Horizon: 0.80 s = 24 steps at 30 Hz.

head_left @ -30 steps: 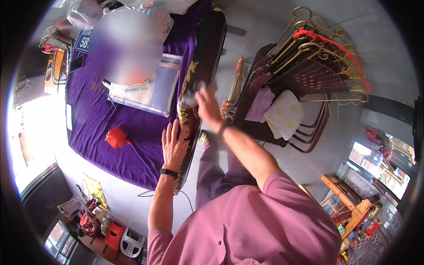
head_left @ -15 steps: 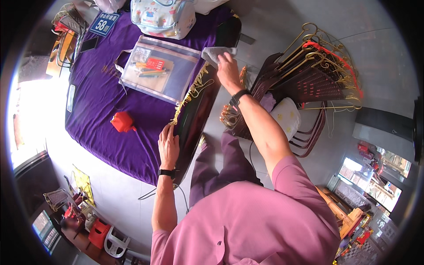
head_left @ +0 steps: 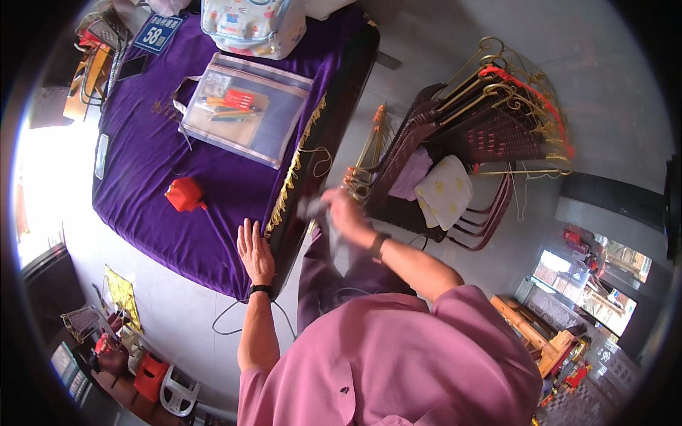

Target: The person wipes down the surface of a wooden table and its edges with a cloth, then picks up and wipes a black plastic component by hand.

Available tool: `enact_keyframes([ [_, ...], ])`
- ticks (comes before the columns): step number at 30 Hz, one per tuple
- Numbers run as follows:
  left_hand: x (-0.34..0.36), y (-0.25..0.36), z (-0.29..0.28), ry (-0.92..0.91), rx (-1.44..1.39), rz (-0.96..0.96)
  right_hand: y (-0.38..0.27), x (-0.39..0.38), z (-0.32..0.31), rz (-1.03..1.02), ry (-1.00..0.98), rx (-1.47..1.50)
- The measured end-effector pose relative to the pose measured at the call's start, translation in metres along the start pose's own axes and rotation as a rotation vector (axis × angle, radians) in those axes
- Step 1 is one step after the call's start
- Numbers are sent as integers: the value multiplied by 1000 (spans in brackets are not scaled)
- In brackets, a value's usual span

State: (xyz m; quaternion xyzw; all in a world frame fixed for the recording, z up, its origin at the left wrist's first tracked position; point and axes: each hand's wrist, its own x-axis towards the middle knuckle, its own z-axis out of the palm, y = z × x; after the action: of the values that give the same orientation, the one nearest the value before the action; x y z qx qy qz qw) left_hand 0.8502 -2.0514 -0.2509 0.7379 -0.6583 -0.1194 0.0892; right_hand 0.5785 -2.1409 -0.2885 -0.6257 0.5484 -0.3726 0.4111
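My left hand (head_left: 255, 253) lies flat, fingers stretched, on the near corner of a purple cloth (head_left: 213, 248) that covers a table. Yellow fringe (head_left: 294, 170) trims the cloth's right edge, just past those fingertips. Off that edge, over the dark wooden side of the table, my right hand (head_left: 348, 214) is closed on a grey cloth (head_left: 312, 208); both are smeared by motion. Farther up the table lies a clear zip document bag (head_left: 273, 145) with pens and a red packet inside. A red lantern-shaped object (head_left: 186, 194) rests on the cloth to the left.
A patterned backpack (head_left: 252, 28), a blue number plate (head_left: 158, 34) and a dark phone-like slab (head_left: 133, 67) are at the table's far end. On the right stands a woven chair (head_left: 419, 142) with cloths and a pile of gold-coloured hangers (head_left: 490, 89). A cable loops below the table corner.
My right hand has swung down and toward me with the grey cloth, from the far fringe to beside the near table edge. My left hand has flattened and shifted slightly nearer.
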Motion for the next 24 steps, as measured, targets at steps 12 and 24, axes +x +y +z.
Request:
enact_keyframes([
  [12, 5, 2, 2, 22, -13, 6, 38, 37, 50, 199, 286, -113],
  [24, 2, 4, 5, 35, 10, -3, 123, 175, -60, 360, 631, 144],
])
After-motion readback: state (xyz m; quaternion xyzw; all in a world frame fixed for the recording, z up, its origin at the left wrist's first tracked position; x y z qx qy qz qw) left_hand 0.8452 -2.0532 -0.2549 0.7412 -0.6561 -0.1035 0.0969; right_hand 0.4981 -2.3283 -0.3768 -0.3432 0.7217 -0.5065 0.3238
